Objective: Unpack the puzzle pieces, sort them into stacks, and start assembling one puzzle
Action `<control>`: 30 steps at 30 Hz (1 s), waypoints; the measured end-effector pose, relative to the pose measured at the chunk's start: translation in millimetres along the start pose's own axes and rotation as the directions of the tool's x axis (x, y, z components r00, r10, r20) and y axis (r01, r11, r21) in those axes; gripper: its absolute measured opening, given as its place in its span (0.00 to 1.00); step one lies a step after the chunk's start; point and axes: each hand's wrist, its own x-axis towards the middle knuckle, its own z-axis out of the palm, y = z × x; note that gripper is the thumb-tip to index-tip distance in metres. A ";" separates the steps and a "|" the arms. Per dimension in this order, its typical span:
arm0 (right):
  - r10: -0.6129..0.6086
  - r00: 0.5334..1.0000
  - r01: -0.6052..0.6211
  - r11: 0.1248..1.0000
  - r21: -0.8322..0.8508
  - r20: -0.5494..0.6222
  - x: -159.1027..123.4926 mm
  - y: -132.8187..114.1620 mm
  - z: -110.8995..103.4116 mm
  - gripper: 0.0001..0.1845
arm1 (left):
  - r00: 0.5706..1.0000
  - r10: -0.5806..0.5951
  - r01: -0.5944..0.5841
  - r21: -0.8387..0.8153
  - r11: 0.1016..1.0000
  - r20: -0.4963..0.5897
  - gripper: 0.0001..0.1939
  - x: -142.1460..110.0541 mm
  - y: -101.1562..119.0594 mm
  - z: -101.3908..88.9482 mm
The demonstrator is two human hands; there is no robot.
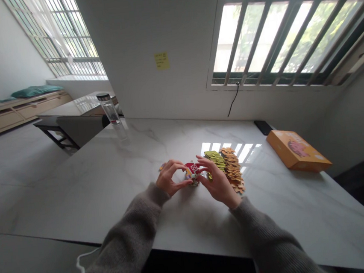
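Both hands pinching a little jigsaw clump, most pieces unused

From my end, most of the pieces look untouched: a tall tan stack [232,170] and a shorter yellow-green stack [215,161] sit in tidy rows just beyond my right hand, on the marble worktop [109,182]. Only a small clump of jigsaw pieces [192,172], red on top, is up between my hands. Left hand [171,178] is curled in, fingertips pinching the clump from its left side; right hand [216,180] is half closed, fingers on the red part from the other side. Can't tell whether those pieces are actually joined. One stray piece [161,167] lies just past my left hand, and an orange cardboard box [296,151] sits well off to the right.
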 end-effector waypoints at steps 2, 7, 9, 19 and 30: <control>0.063 0.998 -0.062 0.995 0.078 -0.014 0.3 -4.5 4.5 0.20 | 0.998 0.031 -0.028 0.054 0.998 -0.056 0.18 -1.2 0.8 5.1; 0.163 0.978 -0.152 0.984 0.088 -0.129 2.4 -9.2 8.2 0.13 | 0.986 0.164 -0.166 0.100 0.981 0.021 0.19 -3.8 3.4 13.5; 0.183 0.966 -0.165 0.980 0.110 -0.180 3.0 -6.4 5.9 0.16 | 0.984 0.174 -0.176 0.078 0.981 0.037 0.19 -4.1 5.2 12.3; 0.180 0.983 -0.167 0.963 0.212 -0.043 1.6 -5.5 3.2 0.24 | 0.976 0.194 -0.186 -0.087 0.979 0.099 0.13 2.0 14.1 6.0; 0.271 0.950 -0.235 0.948 0.216 -0.154 1.5 3.9 4.6 0.15 | 0.993 0.113 -0.111 -0.048 0.993 0.025 0.19 -5.3 10.6 10.7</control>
